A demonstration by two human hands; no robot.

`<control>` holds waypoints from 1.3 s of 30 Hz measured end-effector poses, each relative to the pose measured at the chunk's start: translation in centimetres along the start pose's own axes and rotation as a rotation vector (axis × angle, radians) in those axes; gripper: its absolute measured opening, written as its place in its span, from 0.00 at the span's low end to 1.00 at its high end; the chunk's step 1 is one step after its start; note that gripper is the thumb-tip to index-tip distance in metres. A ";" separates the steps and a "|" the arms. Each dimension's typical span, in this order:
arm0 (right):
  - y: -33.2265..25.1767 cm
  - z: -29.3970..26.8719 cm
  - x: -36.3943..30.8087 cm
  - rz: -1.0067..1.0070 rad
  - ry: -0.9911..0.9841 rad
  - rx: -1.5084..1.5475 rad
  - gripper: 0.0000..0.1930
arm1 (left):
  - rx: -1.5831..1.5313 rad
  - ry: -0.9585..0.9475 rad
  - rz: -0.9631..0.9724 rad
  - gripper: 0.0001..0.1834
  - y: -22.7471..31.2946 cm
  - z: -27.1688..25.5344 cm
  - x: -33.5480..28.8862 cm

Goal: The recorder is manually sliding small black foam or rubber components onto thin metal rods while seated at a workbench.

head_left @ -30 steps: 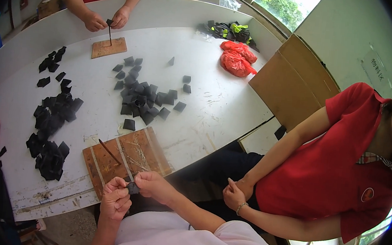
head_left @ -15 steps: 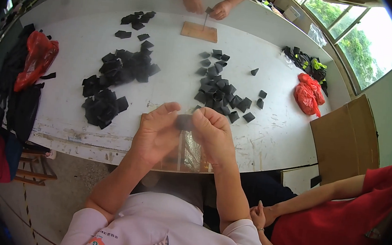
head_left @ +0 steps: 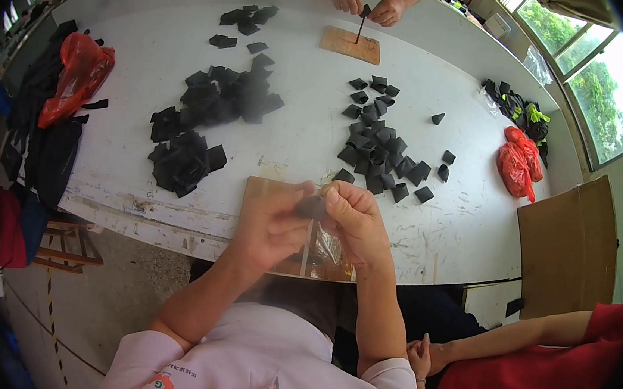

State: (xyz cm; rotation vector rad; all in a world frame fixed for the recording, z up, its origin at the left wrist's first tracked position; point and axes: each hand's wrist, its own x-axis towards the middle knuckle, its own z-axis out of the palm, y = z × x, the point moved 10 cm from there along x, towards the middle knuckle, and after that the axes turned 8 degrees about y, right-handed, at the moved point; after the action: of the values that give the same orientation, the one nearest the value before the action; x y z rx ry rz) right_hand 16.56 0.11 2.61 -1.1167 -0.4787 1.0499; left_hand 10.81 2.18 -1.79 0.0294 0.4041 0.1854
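Change in view: the desk (head_left: pixel 304 111) and its heaps appear more to the right than half a second ago; both hands remain above the wooden board (head_left: pixel 254 190).
Black piece: it is at the near edge of the desk, over the board, between the two hands.
Right hand (head_left: pixel 360 222): it pinches the black piece (head_left: pixel 310 207) with thumb and finger.
Left hand (head_left: pixel 267 224): blurred, fingers next to the piece; if they grip it, I cannot tell.
Progress: the right heap (head_left: pixel 380 145) seems already shaped, with folded, hollow pieces; the left heap (head_left: pixel 219 99) looks flatter and probably not yet worked, so much appears left.
Across the desk: a co-worker's hands (head_left: pixel 387 10) hold another dark piece at the top of a thin rod (head_left: pixel 360 30).
Red bags: one (head_left: pixel 515 168) at the right side of the desk, one (head_left: pixel 79 78) at the left; contents hidden.
Cardboard box (head_left: pixel 570 246): beside the desk; its inside is not visible.
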 end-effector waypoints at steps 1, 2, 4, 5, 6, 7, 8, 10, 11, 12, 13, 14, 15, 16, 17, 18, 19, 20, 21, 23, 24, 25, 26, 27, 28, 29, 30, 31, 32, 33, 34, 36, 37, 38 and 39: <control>1.1 -0.3 0.3 0.022 -0.039 0.015 0.11 | -0.007 -0.019 -0.011 0.08 0.1 -1.0 0.4; 1.6 -0.6 0.3 0.024 -0.042 0.016 0.11 | -0.013 -0.038 -0.022 0.10 0.1 -1.6 0.6; 1.7 -1.0 0.2 -0.031 0.000 0.045 0.13 | 0.125 -0.050 0.071 0.09 0.5 -0.7 0.3; 1.8 -1.1 0.2 -0.032 0.003 0.048 0.13 | 0.263 -0.066 0.165 0.08 1.0 0.1 0.0; 2.0 -1.0 0.3 -0.020 -0.013 0.043 0.13 | 0.268 -0.070 0.160 0.08 0.8 0.4 -0.1; 2.0 -1.0 0.4 -0.009 -0.028 0.038 0.13 | 0.352 -0.003 0.255 0.07 1.5 0.2 -0.3; 1.6 -0.9 0.4 -0.017 -0.023 0.038 0.13 | 0.436 0.062 0.349 0.07 2.3 0.2 -0.6; 0.0 -1.1 0.0 -0.141 0.049 -0.129 0.13 | 0.555 0.067 0.440 0.09 2.7 1.2 -1.2; 0.0 -1.9 -0.2 -0.202 0.098 -0.195 0.12 | 0.759 0.122 0.581 0.10 3.5 1.7 -1.9; 0.1 -1.9 -0.5 -0.211 0.102 -0.194 0.12 | 0.963 0.176 0.729 0.11 4.3 2.5 -2.6; -1.3 -2.9 -1.3 -0.371 0.253 -0.271 0.11 | 0.967 0.152 0.730 0.14 4.4 2.7 -2.9; -2.5 -3.8 -2.6 -0.529 0.405 -0.347 0.10 | 0.971 0.143 0.730 0.14 4.6 2.5 -2.8; -3.8 -3.0 -3.4 -0.672 0.383 -0.482 0.14 | 1.189 0.079 1.031 0.16 5.6 4.5 -4.2; -4.0 -2.8 -3.9 -0.675 0.379 -0.483 0.14 | 1.398 0.009 1.337 0.18 5.5 6.5 -6.0; -4.7 -1.4 -4.8 -0.739 0.328 -0.626 0.17 | 1.396 0.011 1.342 0.18 5.8 6.6 -6.3; -5.1 -0.3 -5.3 -0.794 0.288 -0.773 0.19 | 1.491 -0.060 1.309 0.18 5.2 8.0 -6.2; -5.1 -0.1 -5.3 -0.819 0.300 -0.804 0.21 | 1.586 -0.133 1.276 0.18 4.4 9.1 -6.2; -5.2 0.0 -5.2 -0.816 0.305 -0.807 0.21 | 1.584 -0.136 1.271 0.18 4.4 9.5 -6.1; -5.6 0.6 -5.3 -0.839 0.302 -0.857 0.21 | 1.586 -0.136 1.197 0.15 4.2 9.7 -5.7; -5.9 1.2 -5.5 -0.879 0.308 -0.902 0.20 | 1.586 -0.140 1.124 0.12 3.9 9.7 -5.4; -6.0 1.3 -5.3 -0.878 0.307 -0.901 0.20 | 1.536 -0.127 1.152 0.09 4.4 9.5 -5.4; -6.2 1.3 -5.3 -0.891 0.314 -0.899 0.19 | 1.487 -0.115 1.180 0.08 4.9 9.3 -5.4; -6.4 1.4 -5.3 -0.905 0.320 -0.897 0.18 | 1.489 -0.113 1.181 0.08 5.0 9.0 -5.2; -6.5 1.7 -5.3 -0.905 0.317 -0.892 0.18 | 1.201 -0.090 1.065 0.07 5.8 7.6 -4.7; -6.8 1.8 -5.3 -0.898 0.333 -0.888 0.15 | 0.916 -0.068 0.943 0.05 6.4 6.1 -4.0; -7.0 1.8 -5.3 -0.891 0.350 -0.884 0.13 | 0.842 -0.058 0.944 0.04 6.7 5.7 -3.9; -7.0 1.8 -5.3 -0.891 0.346 -0.881 0.13 | 0.844 -0.056 0.948 0.04 6.7 5.5 -3.9; -6.9 1.5 -5.2 -0.858 0.353 -0.862 0.10 | 0.719 -0.066 0.896 0.04 6.8 4.8 -3.7; -6.7 1.2 -5.1 -0.825 0.358 -0.843 0.08 | 0.594 -0.077 0.843 0.04 6.8 4.2 -3.4; -6.6 1.1 -5.2 -0.828 0.354 -0.842 0.08 | 0.594 -0.077 0.848 0.04 6.7 3.8 -3.3; -6.7 1.2 -5.5 -0.865 0.359 -0.878 0.07 | 0.637 -0.053 0.855 0.04 6.6 3.2 -3.1; -6.4 1.2 -5.5 -0.899 0.363 -0.914 0.06 | 0.680 -0.025 0.859 0.05 6.6 2.7 -3.1; -6.0 1.1 -5.3 -0.903 0.341 -0.900 0.05 | 0.705 -0.050 0.833 0.03 6.3 2.7 -3.2; -5.7 1.0 -5.2 -0.908 0.319 -0.885 0.05 | 0.730 -0.076 0.808 0.04 6.0 2.8 -3.1; -5.5 1.0 -5.1 -0.909 0.319 -0.883 0.05 | 0.731 -0.075 0.809 0.04 6.0 2.8 -3.2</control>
State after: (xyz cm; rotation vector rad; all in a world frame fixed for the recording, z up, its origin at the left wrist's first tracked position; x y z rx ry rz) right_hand 15.81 -4.13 8.89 -1.5491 -1.1046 -0.1932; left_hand 7.94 7.52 2.45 0.9263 0.3490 0.8226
